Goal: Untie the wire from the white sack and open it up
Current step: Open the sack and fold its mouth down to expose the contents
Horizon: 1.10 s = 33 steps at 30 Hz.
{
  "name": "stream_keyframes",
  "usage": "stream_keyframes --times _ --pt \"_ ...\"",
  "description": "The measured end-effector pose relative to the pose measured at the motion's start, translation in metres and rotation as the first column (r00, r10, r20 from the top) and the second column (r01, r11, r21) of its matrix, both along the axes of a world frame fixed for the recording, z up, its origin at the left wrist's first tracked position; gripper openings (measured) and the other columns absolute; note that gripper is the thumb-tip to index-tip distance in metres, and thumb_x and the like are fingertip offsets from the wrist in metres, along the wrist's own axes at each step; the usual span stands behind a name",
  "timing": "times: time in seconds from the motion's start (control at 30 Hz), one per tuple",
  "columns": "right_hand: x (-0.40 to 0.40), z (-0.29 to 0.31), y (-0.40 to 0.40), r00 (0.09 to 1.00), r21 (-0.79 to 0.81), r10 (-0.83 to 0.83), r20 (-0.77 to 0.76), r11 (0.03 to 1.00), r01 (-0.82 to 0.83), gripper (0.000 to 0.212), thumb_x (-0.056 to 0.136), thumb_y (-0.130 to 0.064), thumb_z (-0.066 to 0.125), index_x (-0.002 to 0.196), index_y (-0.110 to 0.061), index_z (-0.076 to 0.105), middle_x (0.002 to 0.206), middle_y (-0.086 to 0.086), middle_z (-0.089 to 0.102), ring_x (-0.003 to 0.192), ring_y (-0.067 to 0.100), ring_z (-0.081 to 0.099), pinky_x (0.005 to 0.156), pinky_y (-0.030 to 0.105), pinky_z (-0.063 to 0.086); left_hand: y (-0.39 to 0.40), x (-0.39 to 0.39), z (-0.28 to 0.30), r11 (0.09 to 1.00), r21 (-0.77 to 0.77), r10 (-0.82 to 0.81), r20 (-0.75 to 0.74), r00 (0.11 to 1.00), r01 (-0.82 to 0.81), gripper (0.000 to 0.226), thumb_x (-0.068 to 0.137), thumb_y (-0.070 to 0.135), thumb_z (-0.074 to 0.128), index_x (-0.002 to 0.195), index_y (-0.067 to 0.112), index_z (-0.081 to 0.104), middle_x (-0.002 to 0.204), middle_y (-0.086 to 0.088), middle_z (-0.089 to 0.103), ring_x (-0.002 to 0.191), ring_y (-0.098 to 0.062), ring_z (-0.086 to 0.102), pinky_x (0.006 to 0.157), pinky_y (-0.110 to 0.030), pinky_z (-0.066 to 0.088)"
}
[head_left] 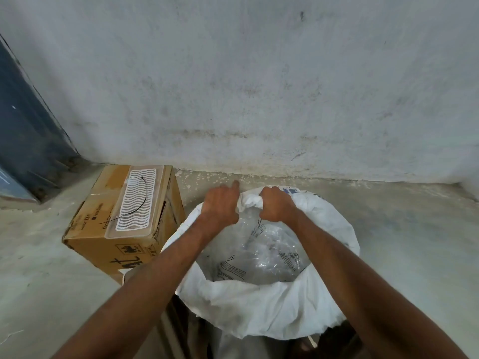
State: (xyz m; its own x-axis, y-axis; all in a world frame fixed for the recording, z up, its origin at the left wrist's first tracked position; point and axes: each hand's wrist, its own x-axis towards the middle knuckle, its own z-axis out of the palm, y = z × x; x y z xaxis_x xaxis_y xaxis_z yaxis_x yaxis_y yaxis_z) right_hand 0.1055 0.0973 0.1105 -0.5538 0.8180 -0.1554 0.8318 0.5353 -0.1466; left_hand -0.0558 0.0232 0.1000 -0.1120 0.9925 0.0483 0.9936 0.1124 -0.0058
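At the far rim of the white sack (261, 307), both hands, left (219, 204) and right (277, 204), grip bunched fabric; wire (141, 203) lies on the box (103, 229).

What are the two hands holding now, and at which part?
Both the left hand and the right hand grip the white sack at the far edge of its open mouth, bunching the fabric.

One sack (272, 307), one box (103, 229), two hands (219, 206).
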Motion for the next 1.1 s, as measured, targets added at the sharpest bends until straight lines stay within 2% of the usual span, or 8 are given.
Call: stream_keyframes --times 0.17,0.33,0.43,0.57,0.67,0.83,1.0,1.1 --pt "-0.003 0.024 0.023 0.995 -0.314 0.063 0.082 0.949 -0.034 0.029 0.068 -0.012 0.080 0.091 -0.012 0.061 0.088 0.004 0.062 0.077 0.021 0.060 0.056 0.025 0.042 0.001 0.028 -0.020 0.996 0.057 -0.065 -0.090 0.994 0.071 0.058 0.087 0.033 0.065 0.137 0.012 0.046 0.120 -0.011 0.066 0.100 -0.031 0.068 0.081 -0.037 0.051" --pt "0.018 0.000 0.012 0.977 0.365 0.189 0.099 0.907 -0.213 0.067 0.058 -0.024 0.082 0.121 -0.017 0.060 0.109 0.004 0.066 0.102 0.026 0.064 0.102 0.044 0.043 0.029 0.009 -0.015 0.957 -0.289 0.155 0.510 0.846 -0.001 0.052 0.073 0.034 0.082 0.121 0.017 0.068 0.118 -0.004 0.071 0.101 -0.025 0.068 0.087 -0.035 0.054" --pt "0.028 -0.016 0.005 0.985 0.447 0.146 0.089 0.878 -0.170 0.072 0.063 -0.016 0.084 0.129 -0.014 0.055 0.112 0.008 0.067 0.103 0.029 0.064 0.097 0.043 0.046 0.039 -0.005 -0.011 0.916 -0.392 0.226 0.676 0.702 0.083 0.057 0.072 0.030 0.087 0.124 0.016 0.068 0.123 -0.003 0.069 0.106 -0.025 0.065 0.096 -0.038 0.051" --pt "0.020 -0.023 0.006 0.998 0.274 -0.006 0.063 0.962 -0.011 0.037 0.078 -0.018 0.072 0.113 -0.014 0.060 0.104 0.010 0.070 0.098 0.029 0.065 0.071 0.034 0.043 0.032 0.007 -0.016 0.999 -0.012 0.050 0.211 0.976 -0.049 0.067 0.075 0.037 0.079 0.131 0.013 0.052 0.113 -0.009 0.069 0.099 -0.032 0.066 0.086 -0.041 0.052" --pt "0.012 -0.019 0.016 1.000 0.096 -0.016 0.016 0.995 0.014 0.046 0.081 -0.032 0.071 0.121 -0.013 0.058 0.115 0.009 0.066 0.107 0.030 0.064 0.082 0.038 0.051 0.015 0.032 -0.035 0.985 0.143 -0.061 -0.207 0.976 0.092 0.071 0.071 0.026 0.074 0.134 0.011 0.045 0.105 -0.015 0.065 0.093 -0.033 0.061 0.089 -0.046 0.045" --pt "0.008 -0.004 0.037 0.991 -0.278 0.074 0.108 0.960 -0.042 0.021 0.083 -0.019 0.066 0.102 -0.015 0.061 0.112 0.010 0.069 0.101 0.031 0.066 0.079 0.036 0.053 0.026 0.045 -0.041 0.999 -0.006 -0.039 -0.069 0.997 0.039 0.045 0.087 0.030 0.062 0.128 0.014 0.053 0.109 -0.008 0.071 0.096 -0.030 0.068 0.084 -0.037 0.048" --pt "0.026 -0.027 0.027 0.987 0.362 -0.009 0.159 0.931 -0.050 0.086 0.069 -0.038 0.084 0.139 -0.013 0.040 0.138 0.016 0.047 0.124 0.037 0.049 0.105 0.055 0.037 0.065 0.029 -0.018 0.941 -0.337 0.147 0.390 0.909 -0.007 0.047 0.074 0.037 0.074 0.117 0.018 0.069 0.117 -0.003 0.072 0.100 -0.027 0.068 0.089 -0.037 0.056" --pt "0.046 -0.057 0.024 0.998 0.597 0.041 0.056 0.799 -0.067 0.068 0.070 -0.025 0.088 0.128 -0.010 0.055 0.120 0.011 0.062 0.103 0.030 0.064 0.096 0.049 0.051 0.076 0.014 -0.012 0.904 -0.415 0.186 0.597 0.780 0.102 0.047 0.079 0.029 0.081 0.122 0.015 0.069 0.121 -0.004 0.070 0.106 -0.027 0.066 0.093 -0.036 0.053"
